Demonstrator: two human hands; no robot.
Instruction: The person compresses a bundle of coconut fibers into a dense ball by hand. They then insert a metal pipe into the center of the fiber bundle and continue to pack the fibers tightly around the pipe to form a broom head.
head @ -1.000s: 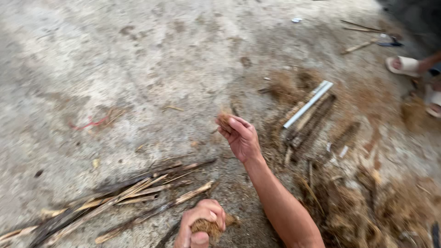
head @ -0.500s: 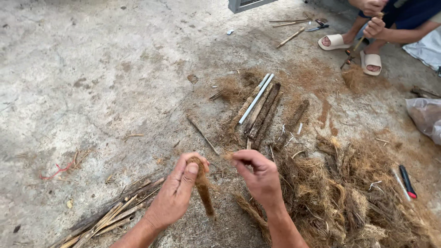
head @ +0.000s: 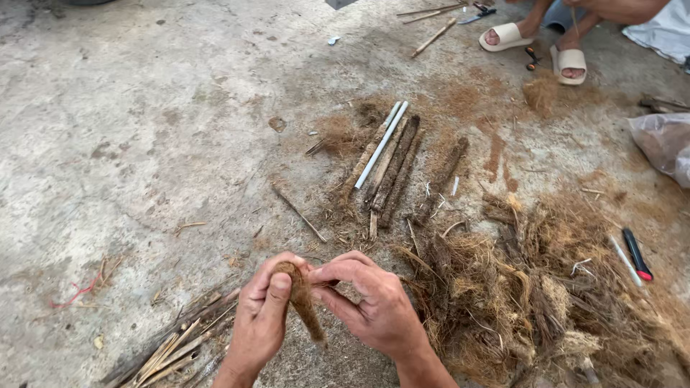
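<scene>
Meanwhile, both hands' fingers (head: 277, 294) closed on a brown fibre roll (head: 303, 302), plastic bag (head: 665, 144) well apart.

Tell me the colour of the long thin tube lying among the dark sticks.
The tube is white, seen best in the head view, lying between brown sticks.

Both of the person's 2 bare forearms came up from the bottom edge, angled inward so the hands met low in the middle. The left hand (head: 262, 316) was curled shut, thumb laid flat along the front and fingers wrapped behind. The right hand (head: 374, 305) sat just beside it, back turned up, wrist bent, its fingertips pinched together and touching the left hand's fingertips.
</scene>
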